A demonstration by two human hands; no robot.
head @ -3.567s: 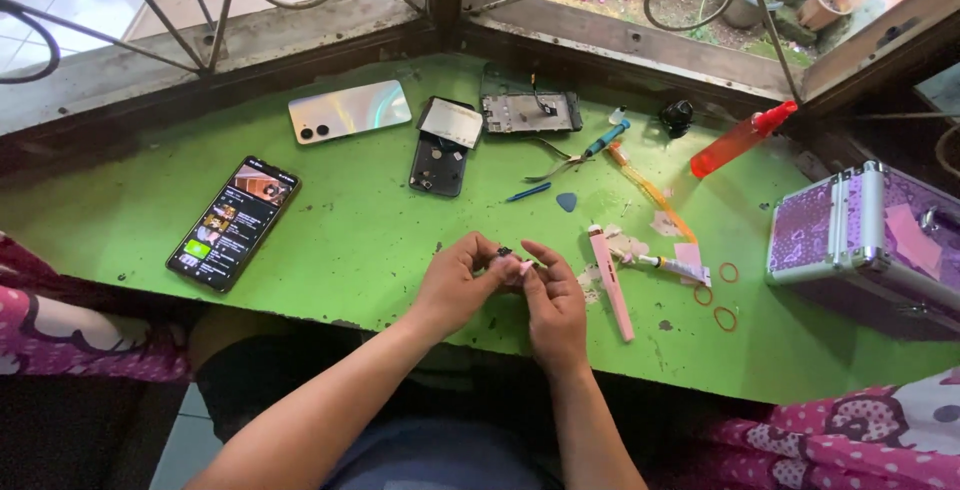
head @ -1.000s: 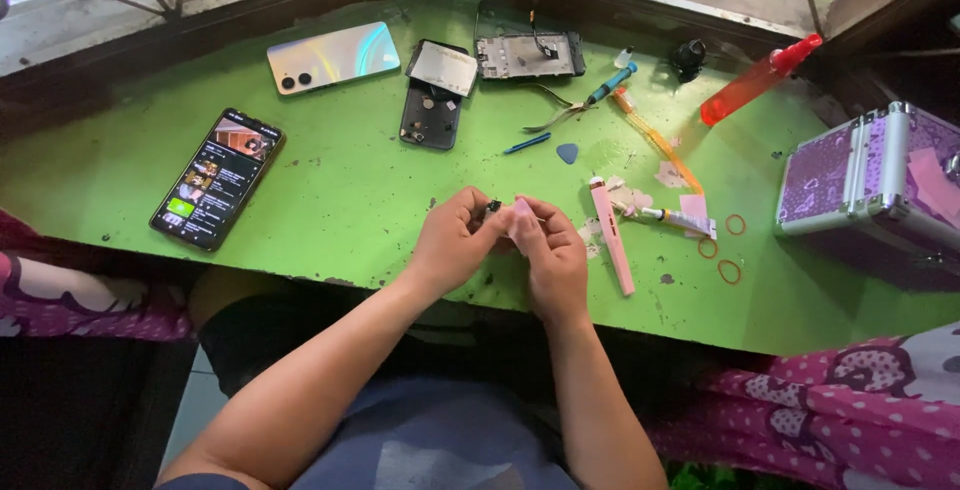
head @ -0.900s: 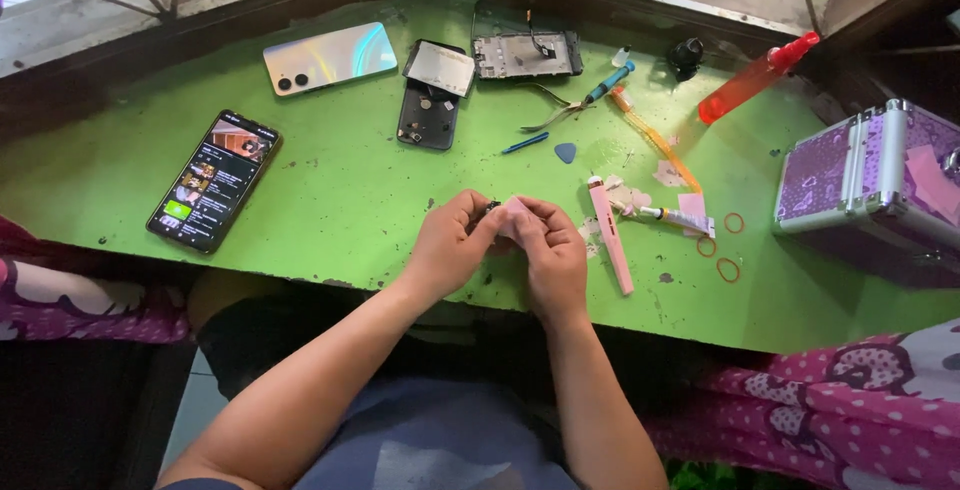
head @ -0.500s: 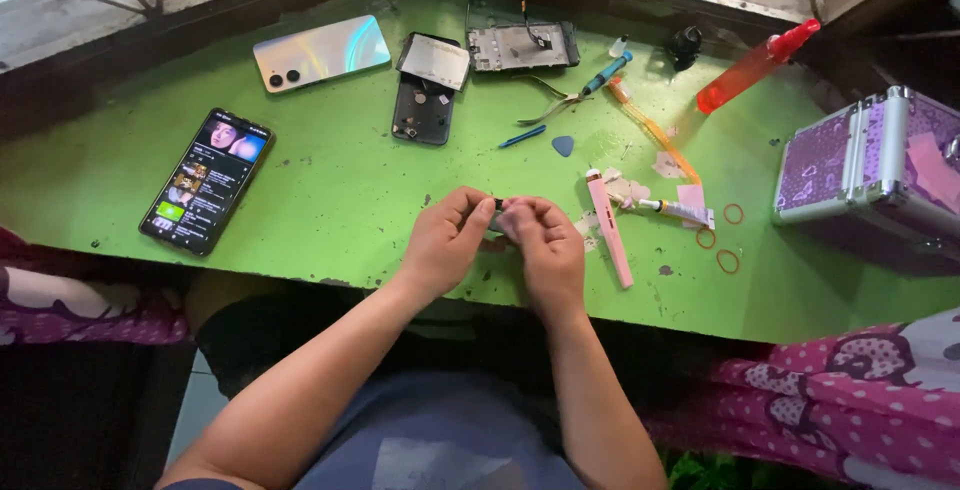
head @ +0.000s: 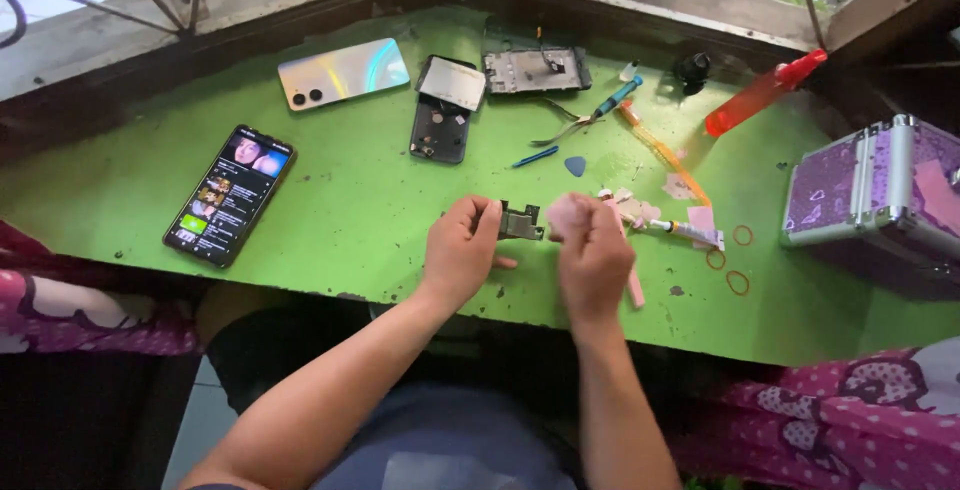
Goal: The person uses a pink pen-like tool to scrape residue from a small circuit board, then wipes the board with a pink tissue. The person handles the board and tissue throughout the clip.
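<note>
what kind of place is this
Likely a small phone repair bench by a window. An opened phone body and a stripped frame lie on the green table, with tweezers nearby, and the left hand holds a small metal part.

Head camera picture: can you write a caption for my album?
Left hand pinches a small dark metal phone part beside the right hand over a green worktable.
</note>
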